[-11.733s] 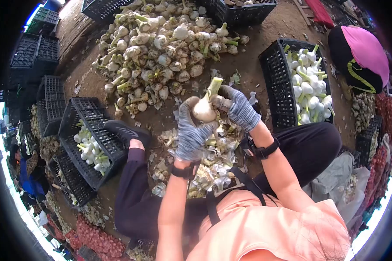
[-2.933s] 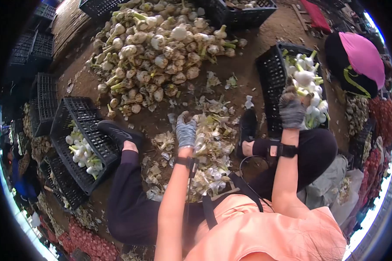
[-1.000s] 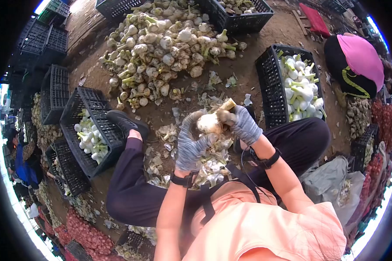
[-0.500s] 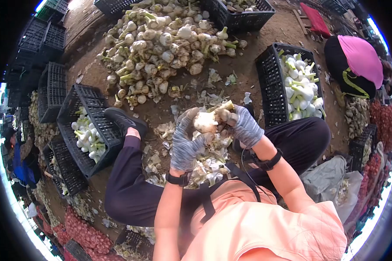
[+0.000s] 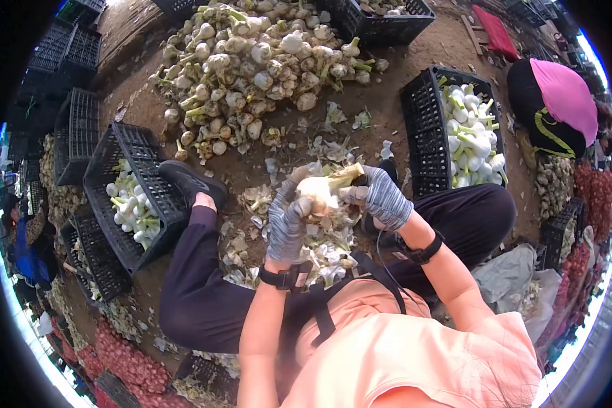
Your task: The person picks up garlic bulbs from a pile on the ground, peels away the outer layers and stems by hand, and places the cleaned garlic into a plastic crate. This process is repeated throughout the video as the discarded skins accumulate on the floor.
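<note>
Both my hands wear grey knit gloves and meet over the ground between my legs. A garlic bulb (image 5: 317, 188) with a short cut stalk is held between them. My left hand (image 5: 287, 221) wraps its fingers and thumb around the bulb from the left side. On the right, my right hand (image 5: 383, 198) pinches at the stalk and the loose outer skin. Some of the skin looks brownish and the bulb beneath is paler. Beneath my hands lies a litter of peeled garlic skins (image 5: 328, 262).
A large heap of unpeeled garlic (image 5: 251, 75) lies ahead. Black crates hold white, cleaned garlic: a right crate (image 5: 425, 136) and a tilted left crate (image 5: 119, 234). Another person in pink (image 5: 564, 98) sits at the far right. Red net sacks (image 5: 126, 357) lie at lower left.
The bulb has turned a little, and its stalk now shows more clearly toward the right. My right hand's fingers have shifted off the bulb's side toward the stalk. The view has moved slightly.
</note>
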A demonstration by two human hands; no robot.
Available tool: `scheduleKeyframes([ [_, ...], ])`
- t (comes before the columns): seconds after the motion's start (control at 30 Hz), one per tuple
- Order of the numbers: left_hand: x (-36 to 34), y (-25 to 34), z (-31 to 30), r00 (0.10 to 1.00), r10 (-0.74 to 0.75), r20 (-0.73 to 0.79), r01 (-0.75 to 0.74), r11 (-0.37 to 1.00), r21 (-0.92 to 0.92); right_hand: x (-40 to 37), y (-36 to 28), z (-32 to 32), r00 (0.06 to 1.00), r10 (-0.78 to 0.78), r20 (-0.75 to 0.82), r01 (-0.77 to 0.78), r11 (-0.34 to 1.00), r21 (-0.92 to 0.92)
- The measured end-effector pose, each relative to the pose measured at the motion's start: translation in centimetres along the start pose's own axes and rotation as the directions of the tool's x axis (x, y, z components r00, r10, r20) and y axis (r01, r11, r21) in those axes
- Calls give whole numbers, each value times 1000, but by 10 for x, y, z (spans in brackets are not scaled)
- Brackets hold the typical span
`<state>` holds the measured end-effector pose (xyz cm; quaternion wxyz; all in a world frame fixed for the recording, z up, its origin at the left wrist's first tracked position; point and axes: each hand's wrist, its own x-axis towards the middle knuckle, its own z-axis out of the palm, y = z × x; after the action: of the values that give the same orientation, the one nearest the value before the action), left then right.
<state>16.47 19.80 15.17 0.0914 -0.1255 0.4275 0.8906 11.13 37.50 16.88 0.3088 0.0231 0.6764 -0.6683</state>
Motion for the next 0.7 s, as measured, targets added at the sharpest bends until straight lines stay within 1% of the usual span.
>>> scheduleKeyframes([
  [0.03, 2, -2, -1, 999, -43, -33, 40, 993, -110, 0, 3, -1, 999, -45, 27, 47, 995, -88],
  [0.07, 3, -3, -3, 998, -42, -36, 38, 993, -112, 0, 5, -1, 995, -87, 58, 95, 980, -173],
  [0.1, 3, 1, -2, 977, -189, -99, 177, 976, -125, -1, 7, 0, 996, -15, 91, 26, 992, -125],
  [0.13, 4, 3, -2, 929, -334, -158, 313, 938, -147, -3, 11, 1, 996, -11, 92, 23, 992, -126],
  [0.17, 12, -8, -11, 854, -476, -210, 433, 874, -222, -5, 16, 3, 995, -18, 100, 39, 977, -209],
  [0.2, 13, -10, -21, 854, -476, -212, 431, 874, -225, -7, 19, 4, 994, -26, 110, 57, 955, -291],
  [0.23, 14, -7, -33, 802, -587, -109, 542, 793, -279, -11, 13, 9, 996, -18, 91, 47, 943, -329],
  [0.27, 14, -6, -40, 732, -681, 1, 646, 695, -316, -12, 19, 11, 995, -17, 95, 48, 943, -328],
  [0.3, 12, -4, -34, 790, -613, 2, 557, 716, -422, -11, 27, 13, 987, -152, 54, 159, 858, -488],
  [0.33, 10, -1, -32, 790, -613, 2, 557, 717, -420, -10, 33, 13, 956, -290, 34, 245, 732, -636],
  [0.37, 8, 1, -31, 845, -535, -1, 467, 738, -487, -11, 38, 12, 948, -317, 32, 244, 658, -712],
  [0.4, 7, 3, -29, 892, -453, -9, 373, 746, -551, -13, 35, 12, 948, -318, 29, 242, 658, -713],
  [0.43, 18, -3, -18, 875, -346, -339, 115, 828, -548, -18, 29, 13, 941, -333, 52, 268, 645, -716],
  [0.47, 15, -3, -12, 875, -347, -338, 116, 828, -549, -21, 26, 13, 934, -348, 76, 293, 631, -718],
  [0.5, 10, 5, -2, 949, -127, -290, 56, 969, -239, -21, 26, 12, 936, -327, 127, 301, 563, -770],
  [0.53, 5, 9, 3, 983, 73, -166, -59, 995, 86, -21, 25, 13, 937, -326, 128, 301, 562, -771],
  [0.57, -1, 8, 1, 994, -24, -105, 44, 981, 190, -21, 24, 16, 886, -452, 104, 379, 577, -724],
  [0.6, -1, 4, 5, 994, -25, -106, 45, 981, 190, -20, 22, 20, 821, -567, 69, 457, 579, -675],
  [0.63, 0, -2, 12, 990, 127, -65, -78, 864, 497, -16, 35, 29, 841, -532, -97, 445, 783, -434],
  [0.67, 1, -6, 15, 966, 256, 24, -188, 640, 745, -17, 40, 29, 842, -531, -98, 444, 784, -433],
  [0.7, 5, -12, 10, 959, 278, 63, -224, 598, 770, -17, 43, 27, 907, -390, -157, 331, 893, -304],
])
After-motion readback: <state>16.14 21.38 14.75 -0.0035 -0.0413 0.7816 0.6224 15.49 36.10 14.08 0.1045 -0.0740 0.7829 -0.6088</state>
